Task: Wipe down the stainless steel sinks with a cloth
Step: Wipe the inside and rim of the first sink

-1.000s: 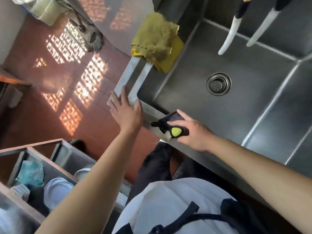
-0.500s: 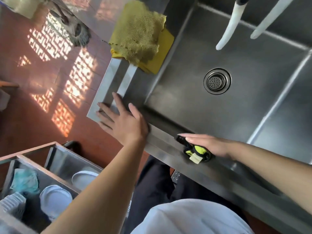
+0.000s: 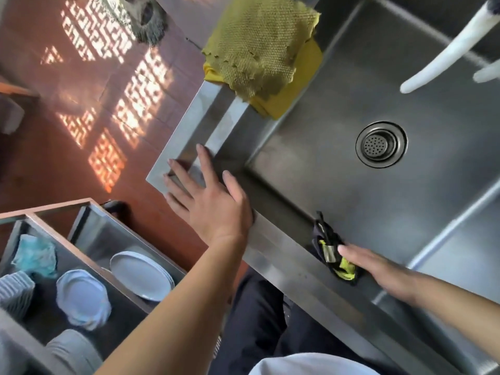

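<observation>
Black-green cloth [image 3: 333,255] under flat right hand [image 3: 378,269]; left hand [image 3: 211,201] flat on rim.

sink [image 3: 338,147]: brushed steel, dull sheen | yellow cloth [image 3: 259,47]: coarse mesh weave | plates [image 3: 140,274]: smooth, glossy

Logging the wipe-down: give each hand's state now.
Left hand: open, flat on the stainless steel sink rim.
Right hand: open, pressing the black and yellow-green cloth.
</observation>
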Demonstrator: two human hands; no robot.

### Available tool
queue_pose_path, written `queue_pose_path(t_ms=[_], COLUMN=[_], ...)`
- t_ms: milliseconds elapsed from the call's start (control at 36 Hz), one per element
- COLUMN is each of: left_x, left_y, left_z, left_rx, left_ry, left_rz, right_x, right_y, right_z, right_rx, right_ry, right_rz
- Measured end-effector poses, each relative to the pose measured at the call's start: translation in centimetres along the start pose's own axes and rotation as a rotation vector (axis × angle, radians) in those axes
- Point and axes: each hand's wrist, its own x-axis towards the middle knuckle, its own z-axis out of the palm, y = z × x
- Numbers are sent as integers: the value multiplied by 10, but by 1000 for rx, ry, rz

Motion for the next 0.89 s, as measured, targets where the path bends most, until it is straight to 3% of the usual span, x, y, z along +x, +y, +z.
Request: queue_pose_path(t_ms=[83, 194, 500, 639, 722, 889], left_x=[-1, 0, -2, -1, -2, 0], left_y=[1, 1, 0, 1, -1, -1], left_z=[-1, -1, -3, -4, -3, -3], left_rx=[8, 3, -45, -41, -43, -38], left_ry=[-3, -1, -2, -7, 0, 6], left_rz=[6, 1, 34, 24, 22, 31], right_x=[-28, -20, 126, 175, 181, 164], right_y=[15, 1, -113, -160, -165, -127], right_z=[-8, 6, 54, 79, 82, 56], right_rx=[-46, -82, -82, -17, 9, -266], right_ry=[-55, 30, 104, 257, 290, 276], right_rz=[-3, 0, -101, -110, -117, -21])
